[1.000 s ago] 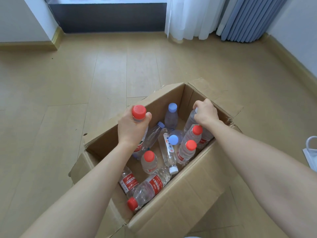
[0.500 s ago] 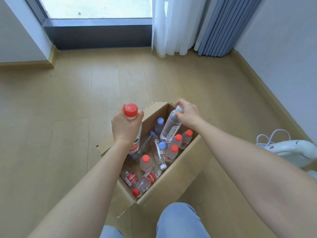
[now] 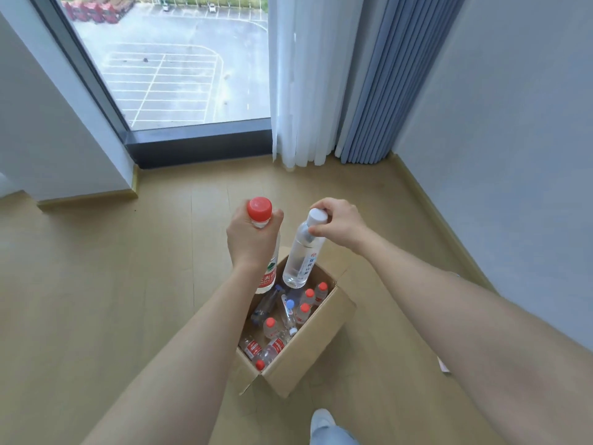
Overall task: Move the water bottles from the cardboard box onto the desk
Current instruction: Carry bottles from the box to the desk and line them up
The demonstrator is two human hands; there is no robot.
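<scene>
A: Lifting clear now? A second ago both bottles were down at the cardboard box [image 3: 308,354].
B: Yes. Left hand [image 3: 252,239] fingers wrap the red-capped bottle [image 3: 268,277], right hand [image 3: 341,224] fingers pinch the white-capped bottle [image 3: 301,255] at its neck, above the box. Bench unseen; many bottles remain

Bright daylight enters through the window [image 3: 173,69]; soft shadows, wide-angle bending at edges, slight blur.

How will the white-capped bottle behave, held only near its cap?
The white-capped bottle looks full, so probably heavy for its size. Hanging tilted from the right hand, it may swing. Its smooth clear plastic could slip; gripping the body seems safer.
</scene>
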